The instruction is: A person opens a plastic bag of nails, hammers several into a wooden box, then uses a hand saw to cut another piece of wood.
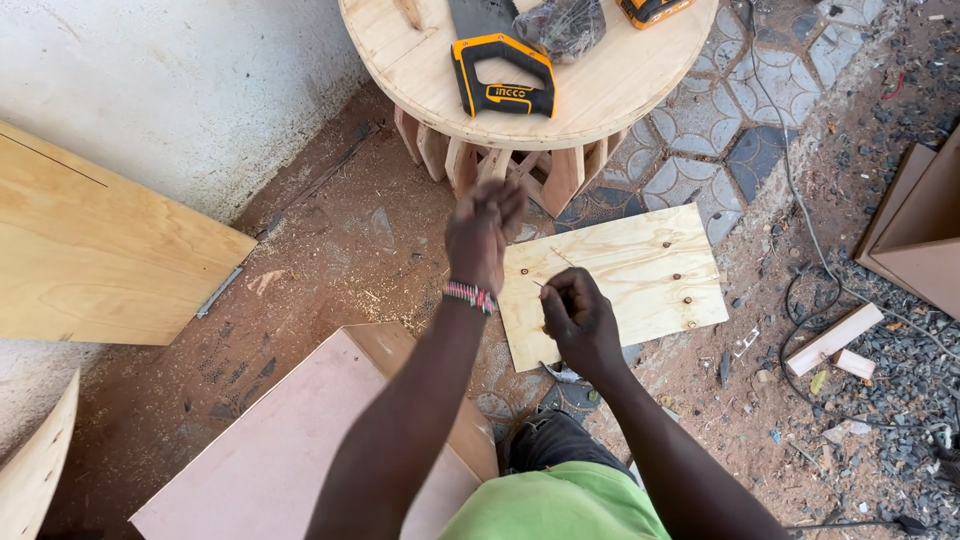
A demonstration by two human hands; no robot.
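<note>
- Our right hand [578,318] pinches a thin nail [540,287], its fingertips closed on it so that the shaft sticks out toward the upper left, above the left edge of the plywood panel [630,275] lying on the ground.
- Our left hand [485,232] is raised and blurred, its fingers bunched together; we cannot tell whether it grips anything. A beaded bracelet [470,296] sits on that wrist. The two hands are close but apart.
- We judge the nail light, stiff and slippery, easy to drop into the sawdust, so it is best held low on the shaft between thumb and forefinger.
- The panel looks thin and light but rigid; it lies flat and unclamped, so it may well skid. Dark screw or nail heads dot its right half. Its edges are the natural place to take hold.
- Near the front edge of the round wooden table [610,90] lies a hand saw [500,75] with a yellow-and-black handle; a crumpled plastic bag [565,25] and a yellow tool, cut off by the frame, sit further back.
- A pale pink board [290,450] stands just beside our left arm, and large plywood sheets [90,250] lean at the wall.
- On the right, a black cable [800,220] trails over the ground, near offcut blocks [835,340] and gravel.
</note>
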